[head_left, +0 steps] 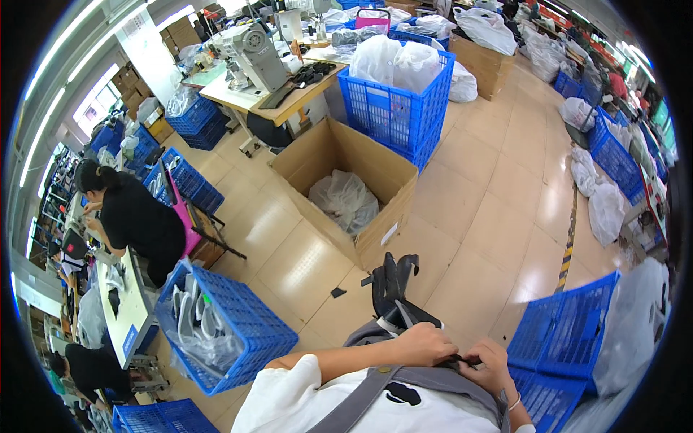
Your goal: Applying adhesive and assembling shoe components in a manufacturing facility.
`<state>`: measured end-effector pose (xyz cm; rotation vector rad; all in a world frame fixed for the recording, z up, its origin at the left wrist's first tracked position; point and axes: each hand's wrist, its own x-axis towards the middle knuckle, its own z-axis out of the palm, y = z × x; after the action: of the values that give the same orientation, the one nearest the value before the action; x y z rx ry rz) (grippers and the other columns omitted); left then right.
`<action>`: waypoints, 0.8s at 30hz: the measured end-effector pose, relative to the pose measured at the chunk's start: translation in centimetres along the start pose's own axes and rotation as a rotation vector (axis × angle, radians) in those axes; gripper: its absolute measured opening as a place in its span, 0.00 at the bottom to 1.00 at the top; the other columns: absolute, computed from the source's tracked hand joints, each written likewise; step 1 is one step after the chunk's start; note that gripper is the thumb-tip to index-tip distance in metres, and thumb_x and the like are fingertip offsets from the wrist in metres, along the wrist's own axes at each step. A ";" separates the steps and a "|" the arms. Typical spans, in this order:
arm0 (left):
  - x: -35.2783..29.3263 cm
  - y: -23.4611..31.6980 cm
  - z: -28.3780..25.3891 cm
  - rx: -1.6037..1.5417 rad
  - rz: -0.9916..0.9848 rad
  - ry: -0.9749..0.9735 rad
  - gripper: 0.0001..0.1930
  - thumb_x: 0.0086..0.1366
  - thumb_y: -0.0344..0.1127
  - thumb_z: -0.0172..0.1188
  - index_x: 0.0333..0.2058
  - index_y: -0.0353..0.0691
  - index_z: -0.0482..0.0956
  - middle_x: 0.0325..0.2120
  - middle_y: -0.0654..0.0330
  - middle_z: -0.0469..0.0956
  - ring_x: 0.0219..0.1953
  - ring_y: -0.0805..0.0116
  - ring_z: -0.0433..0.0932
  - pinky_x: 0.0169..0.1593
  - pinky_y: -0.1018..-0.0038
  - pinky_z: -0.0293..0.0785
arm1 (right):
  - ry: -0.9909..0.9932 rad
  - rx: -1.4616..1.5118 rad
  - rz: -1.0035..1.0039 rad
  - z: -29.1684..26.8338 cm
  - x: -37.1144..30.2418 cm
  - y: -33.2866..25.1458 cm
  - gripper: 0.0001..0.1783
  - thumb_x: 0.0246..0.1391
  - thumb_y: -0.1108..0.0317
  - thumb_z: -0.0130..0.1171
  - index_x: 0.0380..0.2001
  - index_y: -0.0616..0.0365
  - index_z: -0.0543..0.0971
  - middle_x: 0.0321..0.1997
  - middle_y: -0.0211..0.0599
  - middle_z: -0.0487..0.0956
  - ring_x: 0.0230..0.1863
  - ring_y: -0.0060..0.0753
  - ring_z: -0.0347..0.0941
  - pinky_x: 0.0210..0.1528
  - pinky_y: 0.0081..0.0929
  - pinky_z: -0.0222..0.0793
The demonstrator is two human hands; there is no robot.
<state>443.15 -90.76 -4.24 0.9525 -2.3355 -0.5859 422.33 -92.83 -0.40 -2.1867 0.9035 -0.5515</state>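
Observation:
Both hands are close together in front of my waist, over a grey apron (346,404). My left hand (427,344) is closed, its fingers curled round the edge of a small black piece (455,360) that looks like fabric or a strap. At its other side my right hand (488,365) pinches it between thumb and fingers. What the piece is cannot be made out, as the fingers cover most of it. Just beyond the left hand is a bundle of black, strap-like pieces (393,283), with a grey and white part below it.
An open cardboard box (390,224) with clear plastic bags stands ahead. Blue crates (390,115) are stacked behind it; others stand at my left (253,325) and right (556,332). A sewing machine (253,54) tops a table. A seated person (141,213) works at left.

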 end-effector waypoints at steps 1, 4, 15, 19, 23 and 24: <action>1.7 -2.3 -0.4 0.002 -0.004 0.010 0.08 0.52 0.40 0.57 0.30 0.45 0.76 0.17 0.63 0.73 0.23 0.63 0.74 0.25 0.69 0.66 | -0.008 -0.004 -0.007 -0.7 1.9 1.3 0.10 0.32 0.73 0.66 0.21 0.56 0.74 0.21 0.34 0.73 0.21 0.33 0.71 0.23 0.27 0.66; 7.9 -9.3 -2.7 -0.050 0.039 -0.034 0.07 0.53 0.40 0.56 0.28 0.45 0.75 0.17 0.61 0.72 0.22 0.61 0.74 0.24 0.69 0.66 | 0.059 -0.077 -0.008 -3.4 8.8 5.3 0.11 0.31 0.73 0.67 0.19 0.56 0.73 0.20 0.34 0.73 0.21 0.32 0.71 0.23 0.26 0.66; 28.0 -28.5 -10.7 -0.038 0.116 -0.072 0.06 0.46 0.36 0.56 0.21 0.43 0.72 0.15 0.62 0.71 0.22 0.62 0.75 0.23 0.67 0.66 | 0.045 -0.104 0.027 -15.6 30.3 17.4 0.15 0.35 0.75 0.70 0.22 0.60 0.70 0.23 0.38 0.71 0.20 0.30 0.72 0.21 0.20 0.71; 34.4 -35.2 -12.1 0.033 0.062 -0.016 0.06 0.46 0.37 0.56 0.20 0.43 0.71 0.15 0.62 0.71 0.22 0.63 0.74 0.23 0.68 0.67 | 0.047 -0.080 -0.028 -18.9 38.0 23.8 0.15 0.34 0.77 0.69 0.23 0.61 0.71 0.23 0.38 0.71 0.23 0.31 0.73 0.22 0.21 0.72; 42.5 -41.5 -13.1 0.115 -0.038 0.077 0.06 0.47 0.37 0.55 0.19 0.44 0.71 0.15 0.63 0.71 0.21 0.64 0.75 0.23 0.69 0.67 | 0.159 -0.039 -0.111 -23.1 46.3 30.8 0.15 0.33 0.82 0.65 0.28 0.60 0.74 0.23 0.38 0.70 0.25 0.31 0.73 0.25 0.22 0.73; 44.7 -43.0 -13.8 0.139 -0.075 0.069 0.05 0.47 0.37 0.55 0.20 0.44 0.72 0.15 0.62 0.71 0.21 0.64 0.75 0.23 0.70 0.67 | 0.151 -0.034 -0.105 -24.5 48.7 32.4 0.18 0.33 0.84 0.62 0.33 0.59 0.76 0.24 0.38 0.71 0.26 0.30 0.72 0.25 0.22 0.72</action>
<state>446.22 -154.24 -4.02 1.1095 -2.3111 -0.4172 425.80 -156.08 -2.31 -2.2561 0.8852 -0.7655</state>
